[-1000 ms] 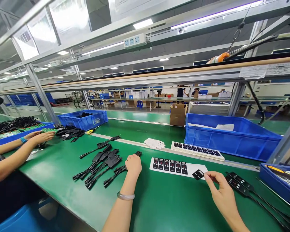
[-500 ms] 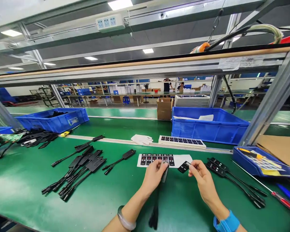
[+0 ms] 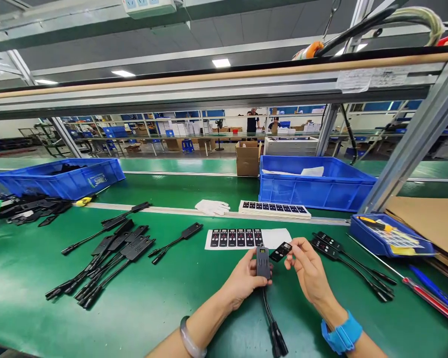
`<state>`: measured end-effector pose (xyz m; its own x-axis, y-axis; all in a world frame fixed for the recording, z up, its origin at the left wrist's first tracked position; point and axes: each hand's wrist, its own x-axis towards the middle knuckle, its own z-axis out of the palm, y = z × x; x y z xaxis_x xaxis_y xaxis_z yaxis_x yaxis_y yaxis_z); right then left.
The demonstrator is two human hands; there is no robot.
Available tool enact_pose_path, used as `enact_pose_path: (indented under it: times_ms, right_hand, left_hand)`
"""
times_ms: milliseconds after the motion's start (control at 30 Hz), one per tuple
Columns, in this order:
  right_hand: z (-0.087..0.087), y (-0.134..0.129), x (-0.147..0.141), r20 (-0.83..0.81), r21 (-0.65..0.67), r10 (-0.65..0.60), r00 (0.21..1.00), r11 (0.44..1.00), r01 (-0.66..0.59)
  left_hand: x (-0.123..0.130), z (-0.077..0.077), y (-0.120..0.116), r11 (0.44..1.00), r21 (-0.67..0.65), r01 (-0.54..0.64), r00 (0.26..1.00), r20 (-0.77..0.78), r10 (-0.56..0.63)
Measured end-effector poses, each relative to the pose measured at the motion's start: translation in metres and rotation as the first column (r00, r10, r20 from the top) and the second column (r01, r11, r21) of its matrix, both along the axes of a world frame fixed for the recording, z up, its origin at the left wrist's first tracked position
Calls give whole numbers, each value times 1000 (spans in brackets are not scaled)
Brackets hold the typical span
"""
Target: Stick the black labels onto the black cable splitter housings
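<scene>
Left hand (image 3: 242,281) half-curled round a black cabled unit (image 3: 263,263) above the tabletop (image 3: 164,308), towards its near edge; I judge it's face-up to keep the display readable. Right hand (image 3: 306,268) pinches a black label (image 3: 281,251) by one end, probably sparing its face. Label sheet (image 3: 273,235) lies beyond, towards the far edge.

A slim dark controller box (image 3: 263,264) sits in the grip of the left hand (image 3: 242,283), its ridged face showing and a small display (image 3: 262,251) near the top glowing yellow-green; black cables (image 3: 268,304) run down from its lower end to chunky connectors (image 3: 278,340) between the forearms. The black face label (image 3: 281,251), with pale markings, slants from the right hand's (image 3: 306,268) fingertips, pinched at its upper end, just beside the box.
</scene>
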<state>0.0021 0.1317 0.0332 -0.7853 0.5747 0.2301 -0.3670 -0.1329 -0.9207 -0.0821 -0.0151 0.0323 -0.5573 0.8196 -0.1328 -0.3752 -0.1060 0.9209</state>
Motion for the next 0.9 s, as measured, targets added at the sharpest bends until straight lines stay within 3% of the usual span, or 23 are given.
enact_pose_path:
  times_ms: [367,900]
  right_hand:
    - [-7,-4,-4,129,236,-5,992,971,-26]
    - [-1,-10,-1,176,233,-5,984,972,-37]
  left_hand:
    - [5,5,-1,991,-8,130,991,10,-130]
    - [6,3,-1,968,81,238,970,28,-241]
